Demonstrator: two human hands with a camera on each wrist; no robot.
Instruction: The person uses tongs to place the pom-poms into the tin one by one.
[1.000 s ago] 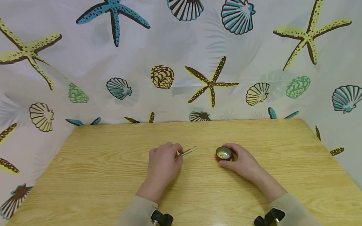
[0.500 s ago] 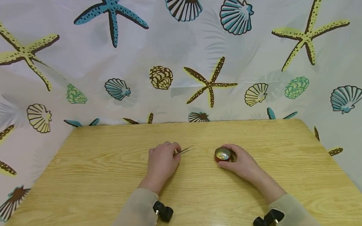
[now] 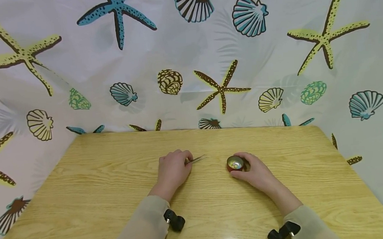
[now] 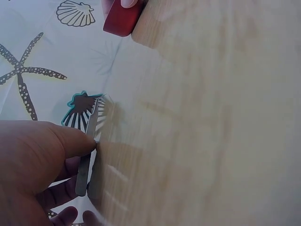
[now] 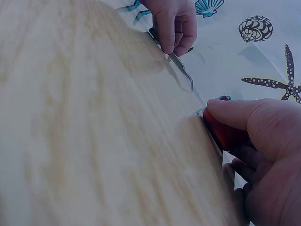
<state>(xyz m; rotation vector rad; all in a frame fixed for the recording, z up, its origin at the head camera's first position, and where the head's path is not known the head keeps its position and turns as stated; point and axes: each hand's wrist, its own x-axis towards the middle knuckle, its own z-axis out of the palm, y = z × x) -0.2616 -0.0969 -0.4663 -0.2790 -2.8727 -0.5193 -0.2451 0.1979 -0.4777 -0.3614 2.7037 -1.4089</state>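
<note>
A pair of metal tweezers (image 3: 198,158) with bent tips is pinched between the thumb and fingers of my left hand (image 3: 174,169). Its tips point right, toward a small round red bowl (image 3: 231,169), and stand apart from it. In the left wrist view the tweezers (image 4: 89,148) lie close over the wood. My right hand (image 3: 256,171) grips the bowl from its right side, thumb in front and fingers behind. Small yellow and pale pieces (image 3: 236,165) lie inside the bowl, too small to make out. The right wrist view shows only the red outer wall (image 5: 225,133).
Both hands work over a light wooden table (image 3: 114,165). A white cloth (image 3: 179,46) printed with starfish and shells hangs behind it and along both sides. A black wrist camera (image 3: 174,220) sits on the left sleeve, another (image 3: 283,233) on the right.
My left hand and the tweezers have moved hardly at all, while the left forearm has shifted slightly right. The tweezers' tips look closer together now. The right hand keeps its grip on the bowl.
</note>
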